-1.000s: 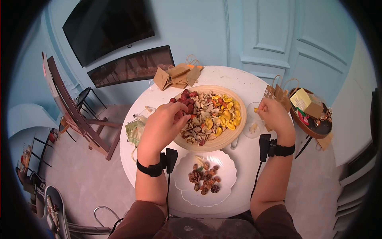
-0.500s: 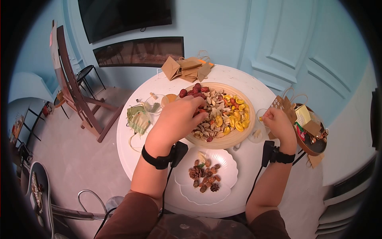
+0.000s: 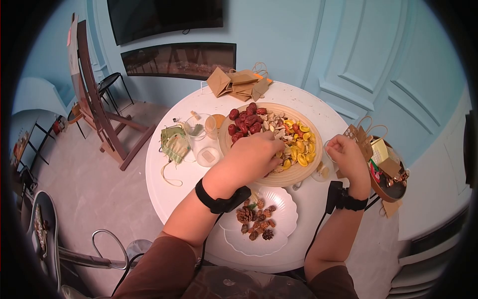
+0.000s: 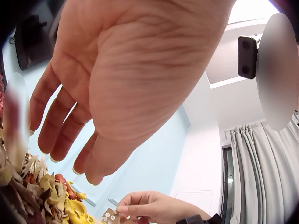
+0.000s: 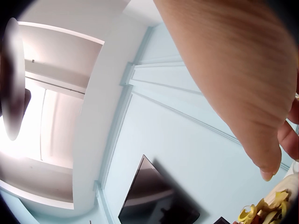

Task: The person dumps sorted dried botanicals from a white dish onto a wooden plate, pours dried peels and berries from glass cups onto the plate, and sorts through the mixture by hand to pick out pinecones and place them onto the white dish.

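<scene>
Hands over a white bench (image 3: 167,199): left hand (image 3: 251,157), fingers loosely extended, grasping nothing visible, above dried petals (image 3: 272,122) in a round tray (image 3: 280,180); dates (image 3: 244,121) and yellow pieces (image 3: 302,149) share it. Right hand (image 3: 349,155), fingers curled, hangs near a clear cup (image 3: 320,173); whether it pinches anything cannot be told. Pinecones (image 3: 245,215) lie on a plate (image 3: 285,207).

Left grip (image 4: 110,86) over yellow dried pieces (image 4: 77,210)

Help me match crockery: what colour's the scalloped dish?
The scalloped dish is white, clearest in the head view.
</scene>
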### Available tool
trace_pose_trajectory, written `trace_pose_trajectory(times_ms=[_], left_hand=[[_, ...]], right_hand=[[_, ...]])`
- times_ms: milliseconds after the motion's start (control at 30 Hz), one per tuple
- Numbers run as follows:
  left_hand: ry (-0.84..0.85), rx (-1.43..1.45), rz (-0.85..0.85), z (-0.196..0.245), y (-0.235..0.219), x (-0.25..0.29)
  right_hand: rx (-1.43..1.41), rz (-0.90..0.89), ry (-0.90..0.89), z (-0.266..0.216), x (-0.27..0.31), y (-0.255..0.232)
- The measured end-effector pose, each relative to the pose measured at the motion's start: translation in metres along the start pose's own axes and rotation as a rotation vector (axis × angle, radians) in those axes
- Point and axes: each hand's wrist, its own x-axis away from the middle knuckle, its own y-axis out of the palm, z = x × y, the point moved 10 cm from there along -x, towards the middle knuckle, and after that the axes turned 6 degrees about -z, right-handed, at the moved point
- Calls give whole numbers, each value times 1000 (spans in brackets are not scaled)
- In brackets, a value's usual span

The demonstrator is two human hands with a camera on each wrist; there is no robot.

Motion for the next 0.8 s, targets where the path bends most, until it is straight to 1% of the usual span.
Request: trace_pose_trajectory(times_ms=[67,100,133,167,200,267,300,333,400,533,600,800], left_hand=[[22,11,-19,-1,9,-2],[53,3,-46,0,16,-3],[85,-5,-73,2,22,-4],[84,-5,-73,1,24,-4],[77,-16,-90,1,27,-5],[68,-26,-108,0,30,-5],[52,-29,-118,-1,31,-4],[36,-31,-129,-2,32,-3],[37,-30,-120,-4,32,-3],[27,-37,-122,-6,33,-3],[25,-36,-123,-7,33,-4],[31,-29,-119,-10,37,-6]], right_hand=[[-23,-67,-47,-12,-1,10],[-23,-68,-47,-19,1,11],[-8,-106,-83,-30,4,17],[7,-145,-118,-41,6,24],[6,-145,-118,-46,8,29],[40,-258,-131,-59,12,49],[86,-324,-86,-67,15,55],[86,-325,-87,-70,15,60],[171,-387,-112,-74,16,75],[223,-364,-141,-83,18,81],[252,-338,-188,-86,18,83],[248,-350,-195,-85,15,91]])
